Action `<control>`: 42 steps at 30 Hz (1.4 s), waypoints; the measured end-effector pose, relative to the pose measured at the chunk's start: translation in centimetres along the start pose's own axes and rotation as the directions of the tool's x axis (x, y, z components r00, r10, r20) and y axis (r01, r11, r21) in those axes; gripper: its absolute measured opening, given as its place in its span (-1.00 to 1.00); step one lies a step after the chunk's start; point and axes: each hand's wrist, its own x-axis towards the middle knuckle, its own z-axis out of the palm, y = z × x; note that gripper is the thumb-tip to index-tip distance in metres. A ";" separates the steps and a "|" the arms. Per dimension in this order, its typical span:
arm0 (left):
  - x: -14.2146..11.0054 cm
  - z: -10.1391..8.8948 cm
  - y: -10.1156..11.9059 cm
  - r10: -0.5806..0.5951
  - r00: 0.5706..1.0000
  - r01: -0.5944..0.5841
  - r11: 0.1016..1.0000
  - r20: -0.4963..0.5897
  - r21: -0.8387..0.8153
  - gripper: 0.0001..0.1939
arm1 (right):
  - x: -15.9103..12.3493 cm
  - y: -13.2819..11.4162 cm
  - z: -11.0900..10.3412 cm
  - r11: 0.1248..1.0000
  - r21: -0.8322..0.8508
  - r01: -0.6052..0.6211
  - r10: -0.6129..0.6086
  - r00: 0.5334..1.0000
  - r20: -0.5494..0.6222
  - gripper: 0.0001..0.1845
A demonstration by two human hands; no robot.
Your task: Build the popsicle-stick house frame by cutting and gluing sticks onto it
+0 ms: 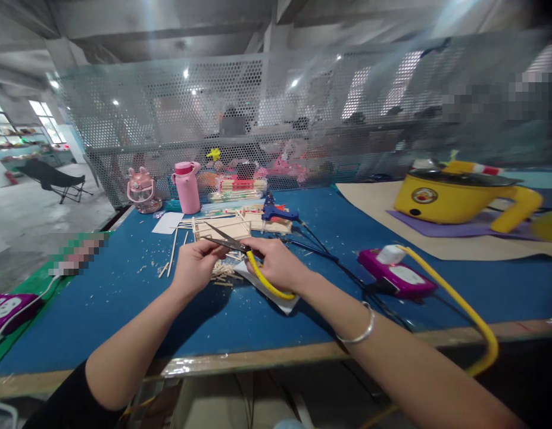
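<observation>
My right hand (278, 262) grips a pair of scissors (263, 279) with yellow handles, its blades parted and pointing left. Just left of it, my left hand (195, 262) is pinched closed close to the blades; whatever is between its fingertips is too small to make out. Beneath both hands lies a pile of short cut wooden stick pieces (223, 273), partly on a white sheet (287, 305). Longer thin sticks (172, 253) rest to the left. Right behind the hands stands a small frame built of wooden sticks (222, 227).
A blue glue gun (280, 213) lies behind the hands, its cord running right to a purple power strip (398, 277). A pink thermos (187, 189) and a pink clear bottle (144, 192) stand at back left. A yellow electric pot (449, 196) sits at right, before a perforated metal screen (159, 113).
</observation>
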 end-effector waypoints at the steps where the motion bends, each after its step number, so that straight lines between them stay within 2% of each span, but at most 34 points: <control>1: 0.0 0.0 -0.1 0.002 1.000 -0.002 1.000 0.000 0.016 -0.85 | 0.0 0.1 0.0 1.000 0.002 -0.006 0.006 1.000 0.013 -0.57; 6: -0.2 0.0 -0.3 0.017 0.999 -0.020 0.994 0.030 0.103 -0.84 | 0.1 0.3 -0.8 0.996 0.053 -0.068 0.060 0.988 0.142 -0.61; 11: -0.2 0.1 -0.2 -0.010 0.998 0.003 0.994 0.063 0.107 -0.83 | 0.1 0.4 -1.3 0.987 0.110 -0.117 0.090 0.970 0.226 -0.64; 13: -0.2 0.1 -0.2 0.001 0.998 -0.007 0.994 0.057 0.109 -0.81 | 0.2 0.6 -1.1 0.989 0.103 -0.109 0.085 0.973 0.215 -0.64; 20: -0.3 0.3 -0.4 0.082 0.997 -0.083 0.987 0.013 0.139 -0.83 | 0.2 0.3 -0.2 0.998 -0.054 0.018 -0.016 0.999 0.042 -0.50; 24: -0.4 0.2 -0.5 0.134 0.991 -0.134 0.977 0.012 0.166 -0.83 | 0.1 -0.2 0.1 0.998 -0.067 0.008 -0.006 0.999 0.033 -0.45; 29: -0.5 0.1 -0.2 0.164 0.986 -0.164 0.958 0.019 0.234 -0.82 | 0.0 -0.3 0.4 0.999 -0.022 0.033 -0.033 0.999 0.003 -0.51; 37: -0.6 0.1 -0.2 0.156 0.988 -0.155 0.953 0.014 0.261 -0.81 | 0.0 0.0 0.5 0.999 0.009 0.047 -0.047 0.999 -0.005 -0.52; 42: -0.5 0.1 -0.3 0.134 0.991 -0.129 0.968 -0.008 0.214 -0.80 | 0.0 -0.2 0.5 0.999 0.039 0.023 -0.024 1.000 0.003 -0.55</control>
